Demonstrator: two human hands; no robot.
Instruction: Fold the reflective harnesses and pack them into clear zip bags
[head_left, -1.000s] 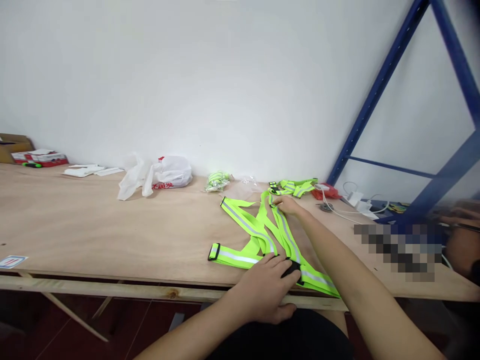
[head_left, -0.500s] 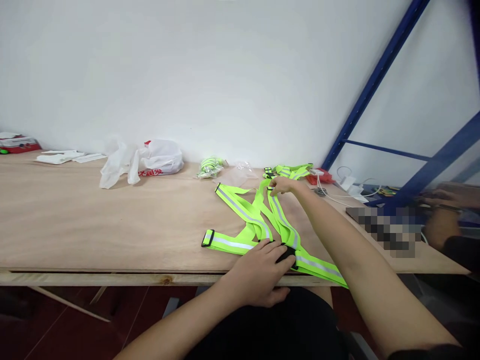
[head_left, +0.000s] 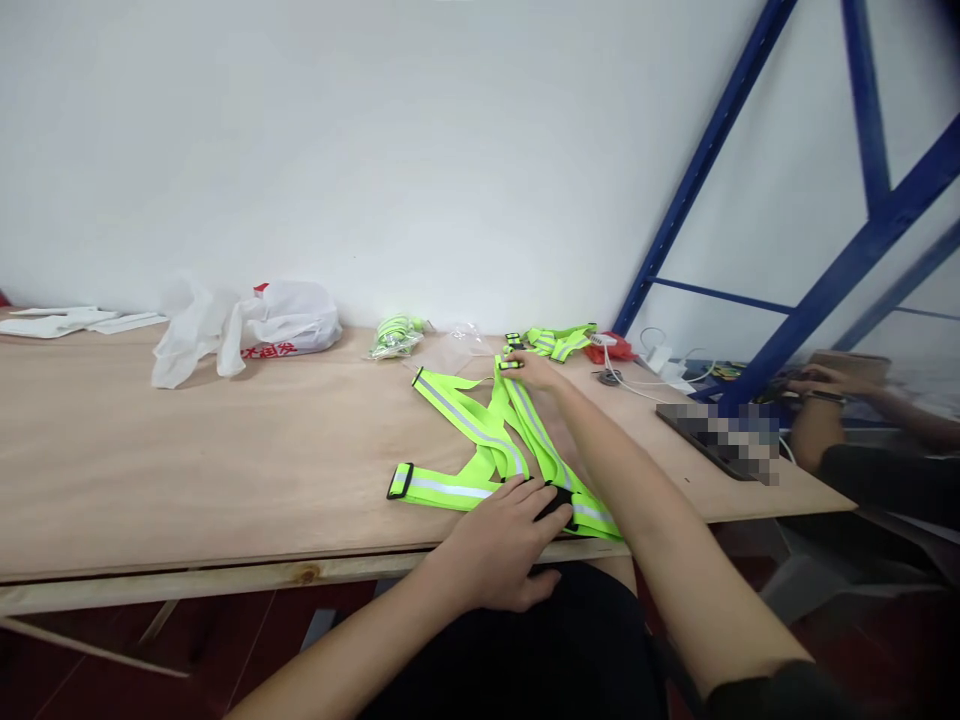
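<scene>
A fluorescent yellow-green reflective vest (head_left: 469, 412), made of elastic straps with silver stripes and black sliders, is spread near the table's front edge. My left hand (head_left: 511, 540) lies over its black buckle (head_left: 556, 502), fingers stretched out and pressing it against the table. At the far end, my right hand (head_left: 534, 370) pinches the end of a shoulder strap by its black slider (head_left: 510, 365). The lower right strap runs partly behind my right forearm.
Behind the vest lie another reflective vest (head_left: 559, 342), a bagged one (head_left: 396, 337) and a clear plastic bag (head_left: 456, 346). White plastic bags (head_left: 296, 315) stand left. A blurred-out flat device (head_left: 716, 440) and cables lie right. Another person's hand (head_left: 821, 382) shows beyond the blue frame (head_left: 817, 300).
The view has turned a little to the right. My right hand has drawn the strap end straighter along the table, away from me. My left hand stays on the buckle.
</scene>
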